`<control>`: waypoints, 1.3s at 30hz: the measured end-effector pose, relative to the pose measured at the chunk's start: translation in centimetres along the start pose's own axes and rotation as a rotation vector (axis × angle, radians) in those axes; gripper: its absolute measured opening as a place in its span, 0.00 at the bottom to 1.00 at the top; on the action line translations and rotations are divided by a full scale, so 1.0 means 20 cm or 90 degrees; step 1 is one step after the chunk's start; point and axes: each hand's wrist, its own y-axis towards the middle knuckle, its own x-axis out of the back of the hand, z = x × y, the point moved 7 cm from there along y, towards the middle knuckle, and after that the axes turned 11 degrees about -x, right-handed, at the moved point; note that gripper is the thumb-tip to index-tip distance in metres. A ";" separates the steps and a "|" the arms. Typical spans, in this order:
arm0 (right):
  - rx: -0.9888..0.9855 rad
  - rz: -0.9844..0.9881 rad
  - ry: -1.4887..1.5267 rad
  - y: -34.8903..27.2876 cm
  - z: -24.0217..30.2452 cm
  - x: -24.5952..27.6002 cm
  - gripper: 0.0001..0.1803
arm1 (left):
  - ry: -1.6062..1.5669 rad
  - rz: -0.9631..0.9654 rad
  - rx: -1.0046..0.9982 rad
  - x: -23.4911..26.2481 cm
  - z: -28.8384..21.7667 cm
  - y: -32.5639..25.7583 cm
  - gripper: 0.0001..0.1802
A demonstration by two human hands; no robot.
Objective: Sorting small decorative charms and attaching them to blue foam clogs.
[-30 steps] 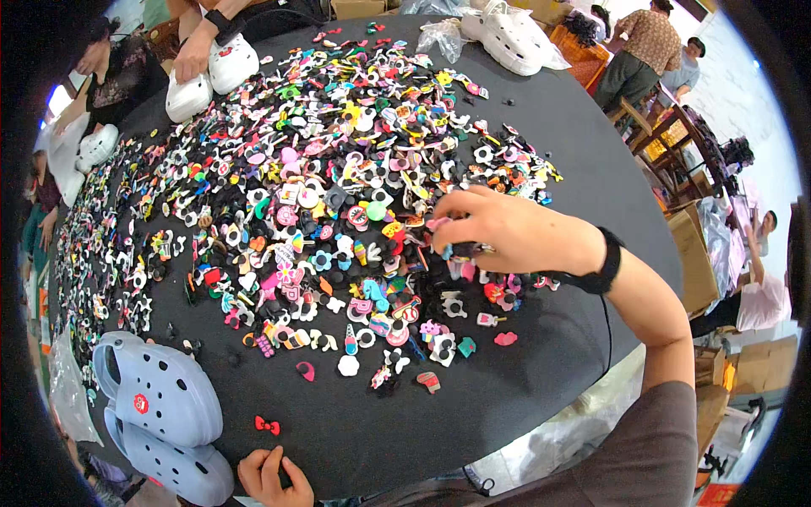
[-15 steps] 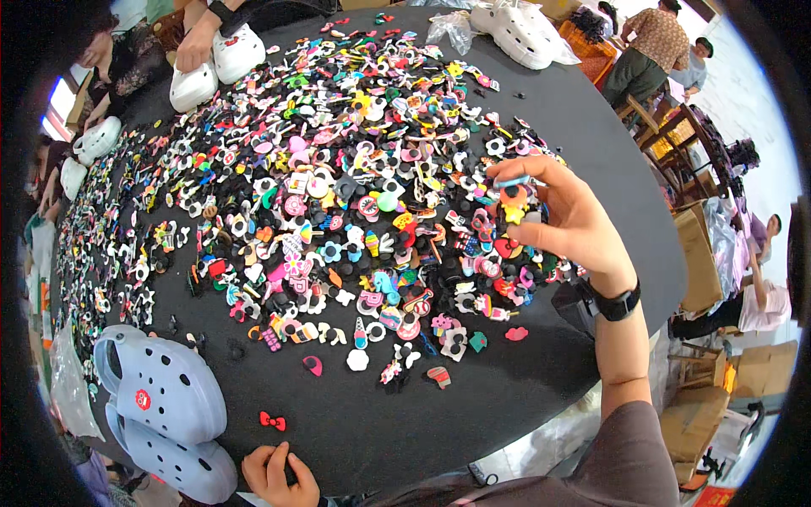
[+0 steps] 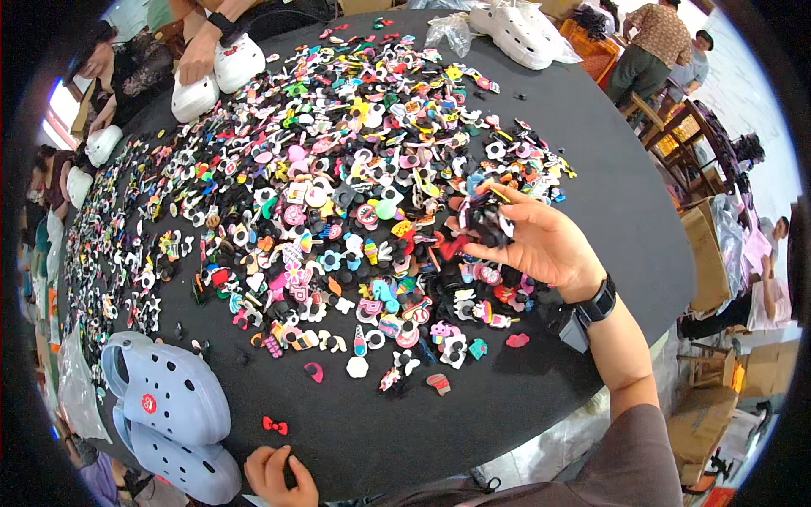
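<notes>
1. Black tablecloth (image 3: 507,393) is filling centre; cardboard boxes (image 3: 710,253) are standing right.
2. Two blue clogs (image 3: 173,389), one red bow charm (image 3: 274,425) are lying lower left.
3. Right hand (image 3: 549,245) is spanning shoe charms (image 3: 490,221), centre-right; grip unclear.
4. Left hand (image 3: 279,477) is resting, thumb apart, bottom-left.

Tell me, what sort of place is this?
Probably a small workshop or packing room: a large heap of colourful shoe charms spreads over a black-covered table, pale blue clogs lie at its near left, and cardboard boxes stand at the right.
</notes>
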 end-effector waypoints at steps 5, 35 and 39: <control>-0.040 0.087 0.108 -0.01 -0.01 -0.04 0.23 | -0.288 0.152 0.108 0.19 -0.08 0.12 0.13; 0.270 -0.118 -0.662 -0.11 0.09 -0.11 0.17 | -0.024 0.300 -0.332 -0.42 -0.23 0.92 0.25; 0.367 -0.127 -0.780 -0.13 0.10 -0.12 0.16 | -0.035 0.323 -0.318 -0.41 -0.09 0.91 0.19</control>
